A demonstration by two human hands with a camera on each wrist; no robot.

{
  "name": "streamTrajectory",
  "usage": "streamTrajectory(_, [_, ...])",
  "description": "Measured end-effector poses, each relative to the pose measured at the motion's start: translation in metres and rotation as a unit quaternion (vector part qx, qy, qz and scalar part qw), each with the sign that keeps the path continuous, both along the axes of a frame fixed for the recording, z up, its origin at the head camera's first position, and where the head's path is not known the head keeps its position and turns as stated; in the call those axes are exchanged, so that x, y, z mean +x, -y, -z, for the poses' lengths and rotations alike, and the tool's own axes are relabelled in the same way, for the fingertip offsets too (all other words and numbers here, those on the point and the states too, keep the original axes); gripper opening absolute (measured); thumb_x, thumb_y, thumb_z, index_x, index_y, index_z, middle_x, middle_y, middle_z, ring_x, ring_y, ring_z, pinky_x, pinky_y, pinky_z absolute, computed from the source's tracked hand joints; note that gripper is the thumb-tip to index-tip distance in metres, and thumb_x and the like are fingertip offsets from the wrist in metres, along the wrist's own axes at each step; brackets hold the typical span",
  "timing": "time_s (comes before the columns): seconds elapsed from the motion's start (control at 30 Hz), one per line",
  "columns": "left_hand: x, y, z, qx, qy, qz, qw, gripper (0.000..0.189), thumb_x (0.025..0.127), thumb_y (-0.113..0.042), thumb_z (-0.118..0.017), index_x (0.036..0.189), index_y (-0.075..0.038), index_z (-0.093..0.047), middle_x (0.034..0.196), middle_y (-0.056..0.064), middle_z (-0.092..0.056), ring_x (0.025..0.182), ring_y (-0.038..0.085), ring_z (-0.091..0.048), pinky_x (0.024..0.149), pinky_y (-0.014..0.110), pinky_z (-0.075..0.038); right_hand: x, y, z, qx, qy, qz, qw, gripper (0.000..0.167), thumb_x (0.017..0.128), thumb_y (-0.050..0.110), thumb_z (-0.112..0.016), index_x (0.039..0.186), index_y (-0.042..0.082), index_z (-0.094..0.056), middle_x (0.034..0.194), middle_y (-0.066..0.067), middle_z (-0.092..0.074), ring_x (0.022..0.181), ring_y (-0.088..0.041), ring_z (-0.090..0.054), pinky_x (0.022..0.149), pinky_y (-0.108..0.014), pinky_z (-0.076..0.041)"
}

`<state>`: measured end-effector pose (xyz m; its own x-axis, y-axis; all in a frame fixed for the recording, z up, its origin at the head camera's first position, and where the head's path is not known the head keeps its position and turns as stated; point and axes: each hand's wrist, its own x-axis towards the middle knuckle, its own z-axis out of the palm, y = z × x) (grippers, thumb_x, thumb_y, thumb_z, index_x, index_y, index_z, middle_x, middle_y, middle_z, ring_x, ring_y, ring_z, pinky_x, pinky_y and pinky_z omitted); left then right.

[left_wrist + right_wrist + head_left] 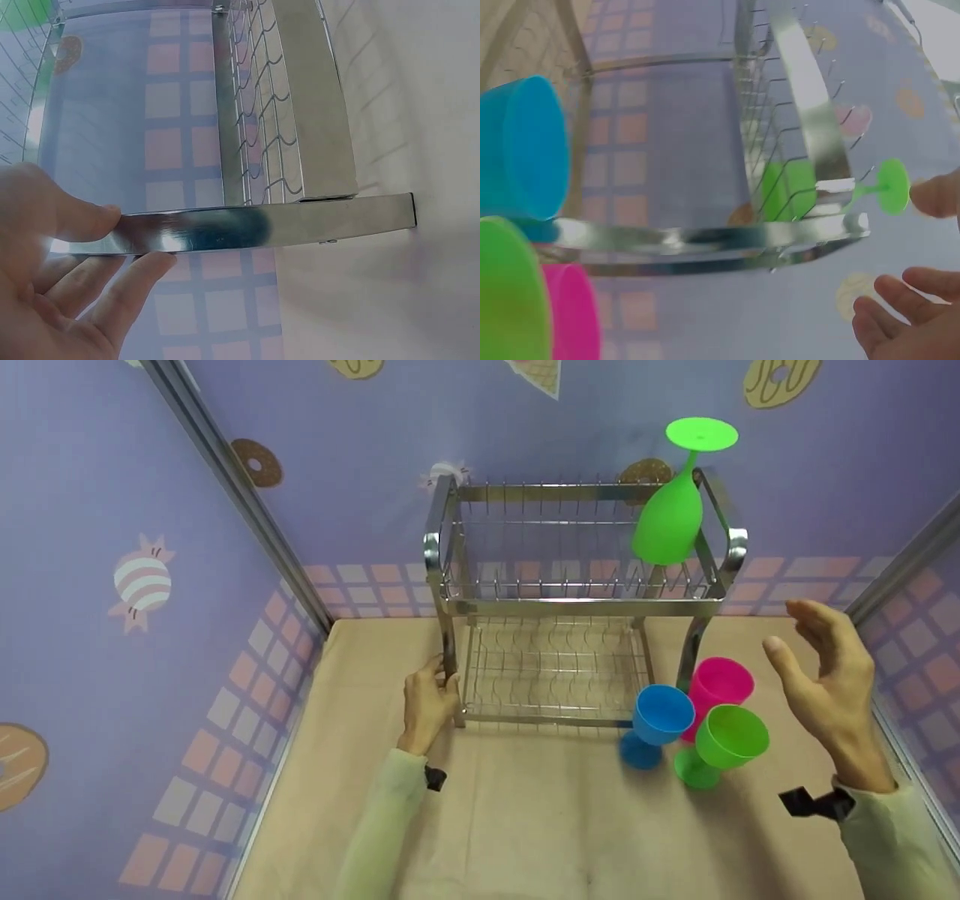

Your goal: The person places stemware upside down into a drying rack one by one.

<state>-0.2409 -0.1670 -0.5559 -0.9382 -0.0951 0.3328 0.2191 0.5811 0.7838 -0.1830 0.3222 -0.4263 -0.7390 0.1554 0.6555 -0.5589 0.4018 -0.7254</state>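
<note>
My left hand (429, 701) grips the front left leg of a two-tier metal dish rack (585, 607), thumb on one side and fingers on the other, as the left wrist view shows. My right hand (832, 682) is held in the air right of the rack, fingers spread and holding nothing. A tall green goblet (670, 521) stands upside down on the upper tier at the right end, its foot upward. By the rack's front right leg stand a blue goblet (664, 716), a pink goblet (720, 682) and a shorter green goblet (731, 739), all upright and close together.
A beige cloth (525, 810) covers the table. Purple patterned walls (360, 495) enclose it at the back, left and right. The rack's lower tier (555, 667) is a wire grid just over the cloth.
</note>
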Motion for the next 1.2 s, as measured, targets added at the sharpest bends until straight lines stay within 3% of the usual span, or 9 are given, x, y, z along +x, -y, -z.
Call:
streamTrajectory(0.23, [-0.003,0.002,-0.005,-0.002,-0.005,-0.002,1.0000,0.033,0.097,0.005,-0.072,0.130,0.004,-0.070,0.121,0.028,-0.075,0.099,0.040,-0.080,0.082,0.046,-0.068,0.022,-0.024,0.044,-0.012,0.011,-0.014,0.9998,0.060,0.085,-0.025,-0.067,0.143,-0.018,-0.052,0.140,-0.002,-0.066,0.134,-0.017,-0.059,0.116,-0.020,-0.046])
streamTrajectory(0.67, [0.000,0.002,-0.003,0.000,0.009,-0.008,0.9999,0.033,0.097,0.004,-0.072,0.130,0.005,-0.070,0.121,0.029,-0.075,0.100,0.041,-0.079,0.083,0.047,-0.068,0.055,-0.035,0.120,-0.047,0.123,0.020,0.9911,0.074,0.082,-0.025,-0.073,0.150,-0.008,-0.051,0.142,0.003,-0.063,0.135,-0.016,-0.058,0.115,-0.018,-0.046])
streamTrajectory(0.83, [0.001,0.000,0.000,-0.009,0.004,-0.016,0.9998,0.032,0.096,0.005,-0.073,0.128,0.005,-0.070,0.119,0.029,-0.076,0.100,0.041,-0.080,0.082,0.047,-0.068,0.066,-0.033,0.152,-0.084,0.157,0.033,0.9834,0.082,0.078,-0.027,-0.076,0.152,-0.005,-0.048,0.144,0.000,-0.061,0.135,-0.016,-0.059,0.113,-0.017,-0.047])
streamTrajectory(1.03, [0.001,-0.002,0.002,-0.008,0.000,-0.013,0.9999,0.032,0.096,0.006,-0.073,0.128,0.007,-0.070,0.119,0.029,-0.076,0.099,0.041,-0.080,0.082,0.048,-0.068,0.077,-0.028,0.188,-0.167,0.188,0.031,0.9675,0.087,0.079,-0.028,-0.075,0.155,-0.001,-0.045,0.150,-0.010,-0.054,0.137,-0.014,-0.055,0.115,-0.016,-0.046])
streamTrajectory(1.2, [0.001,-0.004,0.004,-0.005,-0.005,-0.007,0.9999,0.033,0.096,0.006,-0.072,0.129,0.009,-0.069,0.119,0.031,-0.075,0.098,0.043,-0.079,0.083,0.049,-0.068,0.081,-0.023,0.209,-0.200,0.212,0.023,0.9563,0.090,0.081,-0.026,-0.075,0.160,0.000,-0.039,0.152,-0.003,-0.049,0.139,-0.012,-0.052,0.116,-0.015,-0.045])
